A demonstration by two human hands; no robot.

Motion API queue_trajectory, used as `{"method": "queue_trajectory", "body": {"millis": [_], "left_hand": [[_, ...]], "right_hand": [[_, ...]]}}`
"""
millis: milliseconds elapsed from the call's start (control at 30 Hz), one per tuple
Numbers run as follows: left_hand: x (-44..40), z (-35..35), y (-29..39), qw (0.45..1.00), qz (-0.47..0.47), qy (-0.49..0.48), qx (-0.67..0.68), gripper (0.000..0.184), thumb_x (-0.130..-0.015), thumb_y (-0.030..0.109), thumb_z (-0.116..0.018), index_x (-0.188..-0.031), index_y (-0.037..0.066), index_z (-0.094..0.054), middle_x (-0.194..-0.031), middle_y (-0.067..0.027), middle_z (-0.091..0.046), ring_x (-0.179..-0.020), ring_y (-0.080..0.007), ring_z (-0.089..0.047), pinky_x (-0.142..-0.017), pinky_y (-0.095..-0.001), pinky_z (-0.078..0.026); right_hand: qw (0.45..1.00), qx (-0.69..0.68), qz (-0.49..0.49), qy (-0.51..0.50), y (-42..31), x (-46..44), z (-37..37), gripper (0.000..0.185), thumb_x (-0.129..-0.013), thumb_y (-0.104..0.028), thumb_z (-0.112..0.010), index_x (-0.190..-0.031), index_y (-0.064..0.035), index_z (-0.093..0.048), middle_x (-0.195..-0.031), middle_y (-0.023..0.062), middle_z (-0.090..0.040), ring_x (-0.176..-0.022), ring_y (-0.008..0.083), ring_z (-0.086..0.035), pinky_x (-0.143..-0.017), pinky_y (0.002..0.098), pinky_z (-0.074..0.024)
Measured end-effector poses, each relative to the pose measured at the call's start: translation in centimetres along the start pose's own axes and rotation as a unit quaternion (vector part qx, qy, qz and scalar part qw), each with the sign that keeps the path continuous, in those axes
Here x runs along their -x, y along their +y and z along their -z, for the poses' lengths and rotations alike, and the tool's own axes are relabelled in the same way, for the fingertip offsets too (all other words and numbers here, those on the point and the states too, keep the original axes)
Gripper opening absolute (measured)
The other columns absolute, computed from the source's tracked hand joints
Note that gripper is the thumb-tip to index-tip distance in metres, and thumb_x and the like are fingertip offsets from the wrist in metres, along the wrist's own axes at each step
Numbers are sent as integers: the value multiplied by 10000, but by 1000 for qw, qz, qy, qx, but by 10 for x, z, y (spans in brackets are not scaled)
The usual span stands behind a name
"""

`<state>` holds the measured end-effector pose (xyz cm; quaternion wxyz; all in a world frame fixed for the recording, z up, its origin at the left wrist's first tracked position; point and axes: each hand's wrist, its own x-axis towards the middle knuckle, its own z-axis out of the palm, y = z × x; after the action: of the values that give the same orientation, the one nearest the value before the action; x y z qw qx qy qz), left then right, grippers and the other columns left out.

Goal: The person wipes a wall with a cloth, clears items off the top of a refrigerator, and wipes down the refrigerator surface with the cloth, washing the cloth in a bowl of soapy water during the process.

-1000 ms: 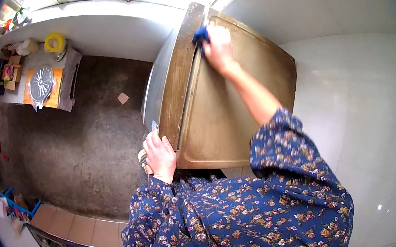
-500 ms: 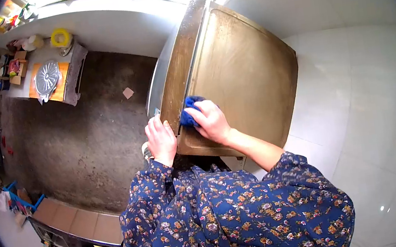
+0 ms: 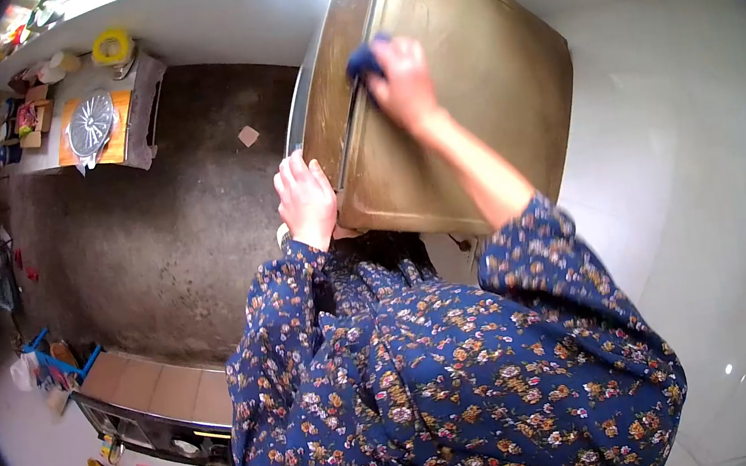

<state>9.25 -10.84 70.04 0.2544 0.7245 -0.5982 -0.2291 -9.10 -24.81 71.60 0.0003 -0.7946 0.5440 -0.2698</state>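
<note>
In the head view, a tall appliance that looks like a refrigerator (image 3: 478, 97) stands before me, its brownish, stained top facing up. A dark seam separates the top from the door's upper edge (image 3: 326, 112). My right hand (image 3: 407, 82) is closed on a bunched dark blue cloth (image 3: 366, 59), pressed on the seam about halfway to the far end; the hand is slightly blurred. At the near corner of the door, my left hand (image 3: 306, 199) rests with its fingers stretched over the edge, holding nothing.
A small table (image 3: 132, 123) at the left bears a wooden board and an oval silvery lidlike thing (image 3: 90, 126). A pale square piece (image 3: 248, 136) lies on the dark floor (image 3: 192, 219). White tiled wall (image 3: 663, 148) rises at the right. A brown-topped counter (image 3: 157, 384) stands lower left.
My right hand has slid the blue cloth along the seam, away from me toward the far end. My left hand stays at the door's near corner. The view has shifted slightly.
</note>
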Motion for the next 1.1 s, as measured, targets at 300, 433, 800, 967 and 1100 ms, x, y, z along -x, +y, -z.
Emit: {"method": "queue_trajectory", "body": {"millis": [300,433,800,967,1100], "left_hand": [[-6,-12,1,1000,2,1,-7,309,-934,205,-460,-1165,1,-475,-1134,-183,-522,-1055,-374,-487,-879,-463,-439],[-8,-14,1,1000,-9,14,0,311,-934,203,-461,-1166,-4,-473,-1137,-186,-521,-1055,-377,-487,-879,-467,-438],[-17,-42,6,999,-12,31,20,316,-950,233,-425,-1161,3,-476,-1110,-188,-523,-1034,-374,-489,-870,-472,-416],[-14,-36,10,999,-24,34,20,314,-948,231,-426,-1160,5,-476,-1100,-184,-522,-1030,-371,-489,-868,-472,-419],[-16,-27,18,999,-20,25,9,302,-932,208,-458,-1150,-1,-478,-1120,-187,-517,-1042,-377,-487,-849,-471,-451]], "right_hand": [[993,24,-84,-85,-41,47,3,457,-686,-148,-729,-1101,-86,-548,-1025,174,-527,-955,354,-519,-770,449,-481],[979,101,-177,-5,39,-59,-42,391,-744,-237,-698,-1080,-93,-560,-1065,190,-534,-1014,367,-510,-818,464,-479],[996,-39,-34,-76,-56,115,28,455,-648,-114,-720,-1075,-68,-569,-1057,164,-546,-959,345,-525,-834,435,-471],[994,-33,-20,-100,-54,103,36,488,-653,-108,-719,-1107,-58,-548,-1057,141,-550,-943,349,-530,-828,415,-466],[992,47,-109,-37,-15,44,14,426,-737,-147,-670,-1133,-58,-540,-1039,165,-537,-994,364,-491,-836,459,-451]]}}
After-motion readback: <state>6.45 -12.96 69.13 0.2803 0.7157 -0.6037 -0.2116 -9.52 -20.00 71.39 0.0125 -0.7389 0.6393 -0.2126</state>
